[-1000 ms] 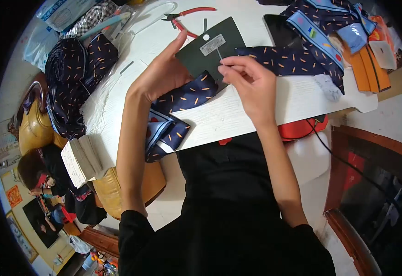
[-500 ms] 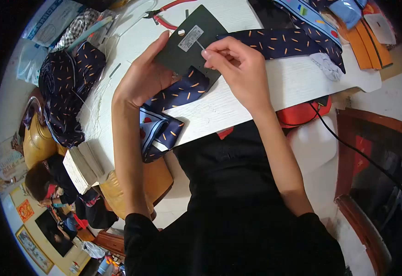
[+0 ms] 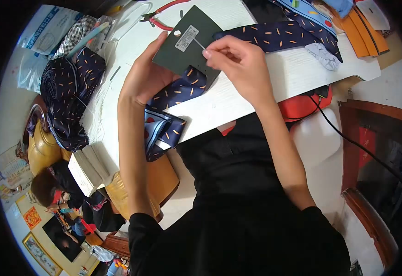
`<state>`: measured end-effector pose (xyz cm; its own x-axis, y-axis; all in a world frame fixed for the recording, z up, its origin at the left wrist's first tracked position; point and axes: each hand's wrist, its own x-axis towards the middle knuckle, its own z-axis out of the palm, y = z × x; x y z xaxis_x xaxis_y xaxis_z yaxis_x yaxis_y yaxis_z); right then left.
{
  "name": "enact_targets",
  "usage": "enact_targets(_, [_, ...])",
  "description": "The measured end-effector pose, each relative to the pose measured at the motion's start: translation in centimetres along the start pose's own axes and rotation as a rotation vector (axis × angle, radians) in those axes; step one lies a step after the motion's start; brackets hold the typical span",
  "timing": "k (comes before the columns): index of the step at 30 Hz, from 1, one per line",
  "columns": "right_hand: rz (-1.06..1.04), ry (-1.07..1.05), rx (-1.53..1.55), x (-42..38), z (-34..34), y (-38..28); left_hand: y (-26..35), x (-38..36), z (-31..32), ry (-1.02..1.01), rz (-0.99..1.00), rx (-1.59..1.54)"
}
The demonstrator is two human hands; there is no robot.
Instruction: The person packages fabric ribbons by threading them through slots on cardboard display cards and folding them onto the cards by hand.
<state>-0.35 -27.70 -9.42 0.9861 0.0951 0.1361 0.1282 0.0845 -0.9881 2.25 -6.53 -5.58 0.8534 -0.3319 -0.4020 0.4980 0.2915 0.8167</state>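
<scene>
My left hand (image 3: 148, 76) grips a dark green card (image 3: 168, 55) by its left side, thumb along the edge. The card is tilted above the table and has a small round hole near its upper left edge. A white printed label (image 3: 186, 38) sits on its face. Between the thumb and fingers of my right hand (image 3: 242, 62) is a thin pale stick (image 3: 200, 44), its tip right at the label. A navy fabric strip with orange dashes (image 3: 182, 89) folds over the card's lower edge beside my left fingers, and its light blue lining (image 3: 152, 126) hangs at the table edge.
Red-handled pliers (image 3: 157, 18) lie behind the card on the white table (image 3: 237, 103). More patterned navy fabric (image 3: 279, 37) stretches right, near a crumpled white cloth (image 3: 322, 56). Bundled navy fabric (image 3: 63, 92) and plastic packets (image 3: 49, 30) are at left. A person (image 3: 72, 198) sits at lower left.
The view has shifted slightly. Both hands keep the same holds, with the card and the stick's tip at the label in nearly the same place.
</scene>
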Motion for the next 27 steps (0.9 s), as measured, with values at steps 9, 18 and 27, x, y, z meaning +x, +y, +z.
enact_targets(9, [0.168, -0.018, -0.151, -3.9, -1.6, -1.7, 0.0, 0.0, -0.3, 0.006, -0.001, 0.013])
enact_targets(18, [0.223, -0.061, -0.198, -3.7, -1.3, -1.9, 0.0, -0.9, 0.7, 0.028, 0.034, 0.064])
enact_targets(27, [0.279, -0.056, -0.088, -3.0, -0.2, -1.5, 0.2, -2.3, 2.1, -0.096, 0.172, 0.433])
